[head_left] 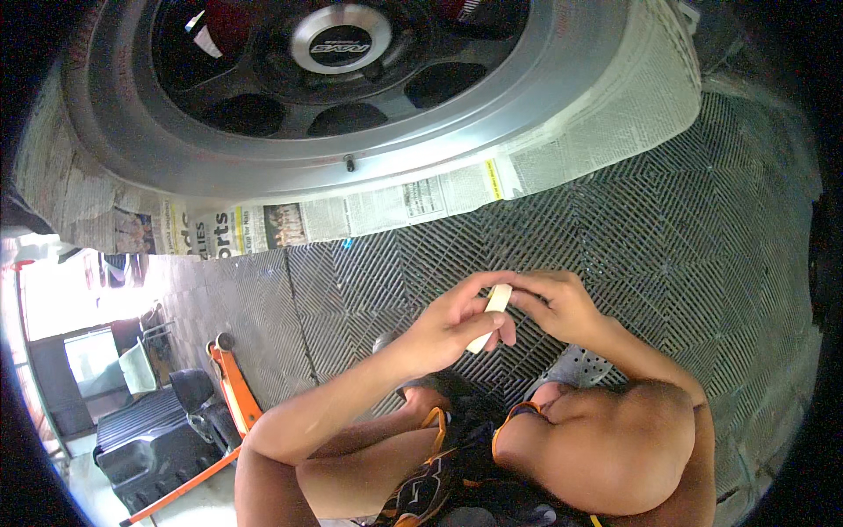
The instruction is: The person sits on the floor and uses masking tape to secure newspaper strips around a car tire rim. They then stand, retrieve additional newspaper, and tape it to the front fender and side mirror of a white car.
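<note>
My left hand [448, 325] is closed round a narrow cream-coloured roll of masking tape [489, 321], seen edge-on and tilted. At the roll's upper end, the bent fingers of my right hand [558, 303] pinch against it. Whether a loose end of tape lies between those fingers is too small to tell. Beyond both hands stands a large wheel with a silver rim [290, 171] and dark spokes [347, 123]. Sheets of newspaper [378, 213] cover the tyre around the rim. A short black valve stem [349, 163] sticks out of the rim's lower part.
Ribbed dark floor tiles [685, 220] lie beneath me. My bent knees [606, 439] are close below my hands. To the left are an orange floor jack [234, 386] with a long handle and a black ridged box [154, 439]. A bright doorway opens at the far left.
</note>
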`<action>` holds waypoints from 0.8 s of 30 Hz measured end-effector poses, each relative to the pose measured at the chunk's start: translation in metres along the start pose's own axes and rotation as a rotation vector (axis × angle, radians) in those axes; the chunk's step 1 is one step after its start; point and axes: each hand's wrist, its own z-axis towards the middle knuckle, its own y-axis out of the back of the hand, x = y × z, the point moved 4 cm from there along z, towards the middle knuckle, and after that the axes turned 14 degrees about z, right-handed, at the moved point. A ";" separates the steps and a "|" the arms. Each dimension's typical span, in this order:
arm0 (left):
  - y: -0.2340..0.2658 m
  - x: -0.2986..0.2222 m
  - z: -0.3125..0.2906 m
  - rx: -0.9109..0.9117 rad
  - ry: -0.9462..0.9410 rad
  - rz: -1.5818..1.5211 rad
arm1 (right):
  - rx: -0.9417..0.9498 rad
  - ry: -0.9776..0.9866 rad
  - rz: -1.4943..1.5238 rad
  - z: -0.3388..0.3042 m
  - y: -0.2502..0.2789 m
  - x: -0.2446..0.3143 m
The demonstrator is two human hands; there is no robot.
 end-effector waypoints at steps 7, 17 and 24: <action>0.014 -0.001 -0.004 -0.200 0.064 0.348 | -0.151 0.140 -0.181 0.004 0.015 0.003; 0.009 -0.029 -0.012 -0.177 0.059 0.508 | -0.094 0.065 -0.165 -0.020 0.023 -0.009; 0.015 -0.119 -0.019 -0.096 -0.223 0.423 | -0.649 -0.116 -0.339 -0.115 0.067 0.015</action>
